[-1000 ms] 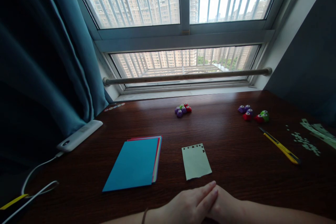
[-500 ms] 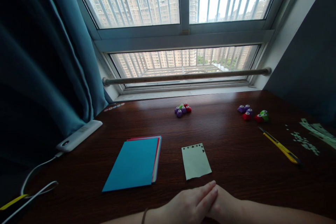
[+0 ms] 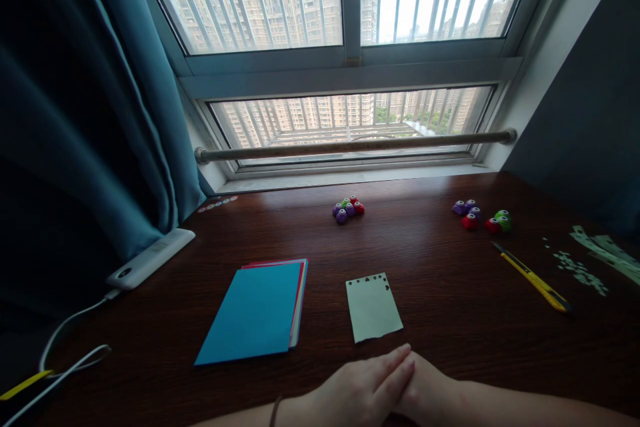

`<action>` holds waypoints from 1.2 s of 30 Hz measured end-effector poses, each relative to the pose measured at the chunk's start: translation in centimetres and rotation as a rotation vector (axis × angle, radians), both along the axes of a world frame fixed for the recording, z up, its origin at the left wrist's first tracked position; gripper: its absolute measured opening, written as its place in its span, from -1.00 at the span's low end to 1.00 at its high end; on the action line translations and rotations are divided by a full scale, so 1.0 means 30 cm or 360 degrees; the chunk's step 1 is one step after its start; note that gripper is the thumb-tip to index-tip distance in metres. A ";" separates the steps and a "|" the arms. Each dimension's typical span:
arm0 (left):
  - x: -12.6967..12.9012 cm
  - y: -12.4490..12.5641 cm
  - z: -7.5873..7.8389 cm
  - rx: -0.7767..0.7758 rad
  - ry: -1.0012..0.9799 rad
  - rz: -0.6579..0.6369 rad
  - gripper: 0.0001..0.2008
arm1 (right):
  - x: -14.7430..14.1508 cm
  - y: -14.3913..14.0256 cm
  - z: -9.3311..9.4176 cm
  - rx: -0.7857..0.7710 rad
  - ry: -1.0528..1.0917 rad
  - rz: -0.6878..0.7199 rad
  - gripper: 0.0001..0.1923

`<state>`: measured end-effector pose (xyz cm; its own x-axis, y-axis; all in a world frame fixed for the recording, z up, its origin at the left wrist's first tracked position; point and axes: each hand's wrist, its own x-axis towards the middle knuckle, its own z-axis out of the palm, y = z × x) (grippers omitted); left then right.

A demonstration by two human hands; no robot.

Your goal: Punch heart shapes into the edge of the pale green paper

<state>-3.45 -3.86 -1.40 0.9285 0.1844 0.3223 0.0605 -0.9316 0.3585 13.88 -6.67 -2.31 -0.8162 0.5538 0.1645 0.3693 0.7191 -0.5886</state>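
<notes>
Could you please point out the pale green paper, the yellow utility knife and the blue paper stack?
pale green paper (image 3: 374, 310), head view, sheet's middle
yellow utility knife (image 3: 533, 277), head view, mid-handle
blue paper stack (image 3: 255, 312), head view, top sheet

A room in a high-rise flat is indicated: a barred window (image 3: 345, 47) with apartment towers beyond, a teal curtain (image 3: 85, 113), and a dark wooden desk (image 3: 450, 293) on which coloured paper (image 3: 255, 313), small paper punches (image 3: 349, 209) and a utility knife (image 3: 533, 277) are laid.
</notes>
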 end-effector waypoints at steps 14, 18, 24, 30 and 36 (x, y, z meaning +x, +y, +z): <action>0.000 0.002 -0.006 -0.0002 0.0007 -0.0013 -0.24 | -0.002 0.002 -0.010 -0.0013 -0.0003 -0.0003 -0.77; -0.001 0.001 -0.006 0.0014 -0.0015 -0.0017 -0.27 | -0.007 0.005 -0.022 0.0019 0.0004 -0.0002 -0.77; -0.001 0.003 -0.005 0.0013 -0.0007 -0.0020 -0.23 | -0.010 0.005 -0.035 0.0042 -0.0011 -0.0017 -0.76; 0.000 0.001 -0.006 0.0004 0.0004 -0.0008 -0.22 | -0.007 0.000 -0.020 0.0021 -0.0038 -0.0024 -0.78; 0.002 0.001 -0.006 -0.0006 -0.0017 -0.0007 -0.22 | -0.003 0.000 -0.006 -0.0020 -0.0027 -0.0013 -0.78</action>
<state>-3.39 -3.82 -1.58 0.9258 0.1815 0.3316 0.0525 -0.9305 0.3625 13.78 -6.67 -2.48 -0.8144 0.5623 0.1434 0.3852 0.7086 -0.5912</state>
